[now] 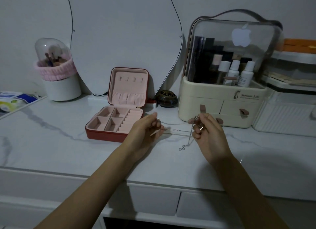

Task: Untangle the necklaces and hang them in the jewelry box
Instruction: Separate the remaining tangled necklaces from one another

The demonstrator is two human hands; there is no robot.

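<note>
A white vanity top point(51, 143) with grey marble veining carried everything. On it sat an open red jewelry box point(118, 119) with pink lining, a white brush holder point(59, 81) under a clear dome at back left, a small dark round pot point(166, 98) and a cream cosmetics organizer point(222, 105) to the right. A white ribbed container point(287, 119) stood just beside the organizer at far right.
</note>
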